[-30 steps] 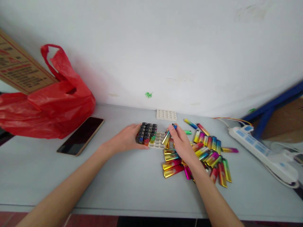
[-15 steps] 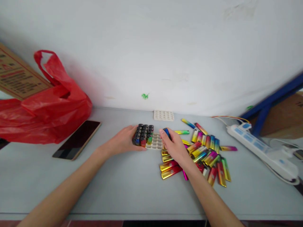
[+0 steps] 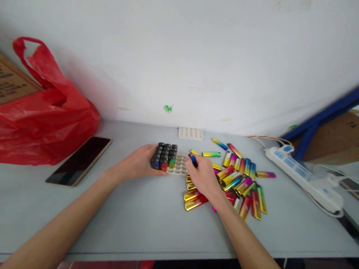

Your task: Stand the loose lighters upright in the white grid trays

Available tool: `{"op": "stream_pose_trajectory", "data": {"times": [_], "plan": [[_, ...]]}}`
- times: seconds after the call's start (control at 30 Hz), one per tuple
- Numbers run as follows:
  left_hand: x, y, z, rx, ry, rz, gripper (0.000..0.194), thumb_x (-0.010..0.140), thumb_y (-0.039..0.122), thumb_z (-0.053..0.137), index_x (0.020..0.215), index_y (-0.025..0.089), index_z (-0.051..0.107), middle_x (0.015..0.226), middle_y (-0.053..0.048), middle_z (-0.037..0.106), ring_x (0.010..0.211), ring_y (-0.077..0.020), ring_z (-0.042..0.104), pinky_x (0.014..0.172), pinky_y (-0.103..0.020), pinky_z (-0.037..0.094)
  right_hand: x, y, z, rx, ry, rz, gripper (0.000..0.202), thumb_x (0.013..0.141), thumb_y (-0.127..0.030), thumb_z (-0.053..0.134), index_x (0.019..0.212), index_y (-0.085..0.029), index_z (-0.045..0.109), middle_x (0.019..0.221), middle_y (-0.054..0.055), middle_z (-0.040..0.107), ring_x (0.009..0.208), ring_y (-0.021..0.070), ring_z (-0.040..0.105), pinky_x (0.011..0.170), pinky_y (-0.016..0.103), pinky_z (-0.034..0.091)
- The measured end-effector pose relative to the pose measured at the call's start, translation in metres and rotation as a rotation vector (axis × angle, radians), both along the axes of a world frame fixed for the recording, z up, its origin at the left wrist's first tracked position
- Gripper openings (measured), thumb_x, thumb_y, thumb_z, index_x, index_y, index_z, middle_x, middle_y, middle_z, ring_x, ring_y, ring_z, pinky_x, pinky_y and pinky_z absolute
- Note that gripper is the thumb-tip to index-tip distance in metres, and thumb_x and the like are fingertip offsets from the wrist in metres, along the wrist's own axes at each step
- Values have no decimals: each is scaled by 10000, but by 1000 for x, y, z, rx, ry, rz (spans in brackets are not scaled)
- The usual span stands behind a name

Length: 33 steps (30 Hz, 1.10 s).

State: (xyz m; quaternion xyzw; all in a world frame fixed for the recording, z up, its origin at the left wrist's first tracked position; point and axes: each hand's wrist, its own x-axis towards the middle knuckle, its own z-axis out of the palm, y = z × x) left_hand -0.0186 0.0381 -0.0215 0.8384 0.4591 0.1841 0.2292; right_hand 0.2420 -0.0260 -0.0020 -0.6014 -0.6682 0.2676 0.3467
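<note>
Several lighters (image 3: 165, 154) with black tops stand upright in rows in the left part of a white holed tray (image 3: 179, 166). My left hand (image 3: 141, 161) grips the left side of this tray and its standing lighters, thumb at the front corner. Pinched in my right hand (image 3: 204, 177), just past the tray's right end, is a lighter (image 3: 193, 160) with a dark blue upper part. My fingers hide its lower part. Loose lighters (image 3: 231, 177) in shiny gold, red, green, blue and purple lie in a pile under and beyond my right hand.
Against the wall sits a second white holed tray (image 3: 190, 133). A phone (image 3: 80, 160) lies at left beside a red plastic bag (image 3: 56, 119) and a cardboard box (image 3: 17, 80). At right are a white power strip (image 3: 303, 179) with cables and a blue metal frame (image 3: 322, 119).
The view has shifted slightly, so most things appear further left. My right hand still holds the blue lighter, now turned a little differently. My left hand keeps its grip on the tray.
</note>
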Motion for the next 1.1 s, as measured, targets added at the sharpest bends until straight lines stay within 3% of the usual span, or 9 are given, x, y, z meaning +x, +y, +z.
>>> {"op": "stream_pose_trajectory", "data": {"times": [0.2, 0.47, 0.67, 0.87, 1.0, 1.1], "plan": [[1, -1, 4, -20, 8, 8, 699, 650, 693, 936, 1170, 282, 715, 1120, -93, 818, 1056, -393, 775, 947, -495, 631, -3, -3, 5, 43, -1, 3, 571, 1077, -612, 534, 636, -286, 377, 562, -32, 412, 593, 175, 384, 600, 327, 266], [1, -2, 5, -8, 21, -4, 688, 689, 712, 919, 1167, 266, 706, 1140, -109, 813, 1081, -394, 772, 976, -502, 620, -3, -4, 3, 32, -24, 9, 360, 1014, -346, 580, 692, -278, 434, 595, -36, 478, 594, 173, 433, 614, 329, 267], [0, -1, 1, -1, 24, -10, 691, 688, 724, 919, 1162, 280, 685, 1128, -109, 812, 1054, -394, 772, 961, -516, 626, -4, -11, 10, 68, -15, 58, 352, 1130, -506, 517, 861, -280, 516, 668, -33, 564, 628, 201, 527, 649, 331, 356], [-1, -1, -3, 2, 6, -20, 666, 695, 703, 917, 1155, 275, 697, 1157, -119, 812, 1106, -416, 762, 975, -538, 630, 5, -9, 16, 195, -103, 196, 384, 1190, -456, 434, 862, -275, 515, 972, 60, 662, 905, 234, 652, 850, 352, 493], [-1, 0, -3, 7, 17, -32, 695, 701, 711, 924, 1182, 267, 688, 1165, -127, 801, 1115, -419, 760, 993, -547, 623, 7, -9, 14, 159, -174, 221, 491, 1183, -572, 457, 795, -274, 498, 788, 15, 616, 764, 220, 610, 769, 344, 457], [-1, -2, -2, 10, 28, -34, 697, 723, 698, 921, 1199, 247, 686, 1184, -147, 796, 1127, -423, 754, 1018, -563, 611, 5, -9, 14, 96, -103, 191, 548, 1156, -652, 478, 758, -277, 506, 661, -8, 617, 637, 208, 583, 689, 334, 425]]}}
